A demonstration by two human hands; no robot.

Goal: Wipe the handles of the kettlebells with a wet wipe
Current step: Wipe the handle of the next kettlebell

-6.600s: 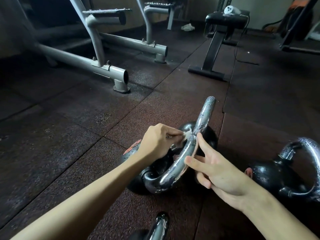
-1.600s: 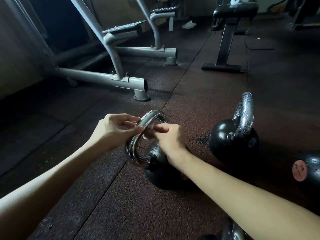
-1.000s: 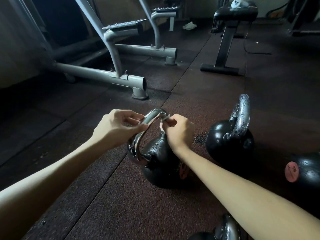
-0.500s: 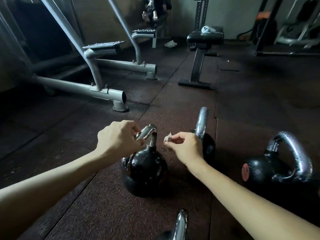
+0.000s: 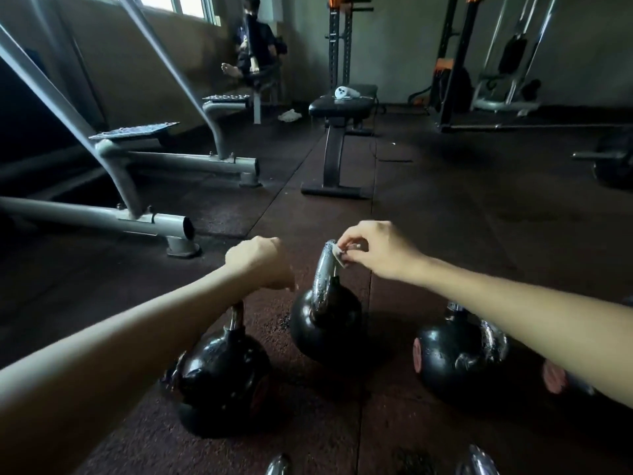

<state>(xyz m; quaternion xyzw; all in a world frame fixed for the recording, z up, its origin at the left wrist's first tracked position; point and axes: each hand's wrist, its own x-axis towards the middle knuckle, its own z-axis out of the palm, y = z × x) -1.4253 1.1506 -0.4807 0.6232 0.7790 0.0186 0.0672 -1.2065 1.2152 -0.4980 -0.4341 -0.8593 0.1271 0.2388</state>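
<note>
Three black kettlebells with chrome handles stand in a row on the rubber floor. My left hand [image 5: 259,262] is a curled fist over the handle of the left kettlebell [image 5: 222,375]; the handle's top is hidden under it. My right hand [image 5: 376,252] pinches a small white wet wipe [image 5: 337,257] against the top of the speckled handle of the middle kettlebell [image 5: 325,327]. The right kettlebell [image 5: 455,354] sits partly under my right forearm.
Two more chrome handle tops [image 5: 277,466] poke up at the bottom edge. A grey machine frame [image 5: 154,221] lies to the left. A black bench [image 5: 342,104] stands ahead, a seated person [image 5: 257,46] beyond it, racks at the back right.
My right hand carried the wipe from beside the left kettlebell's handle to the top of the middle kettlebell's handle. The view tilted up. My left hand stays at the left kettlebell.
</note>
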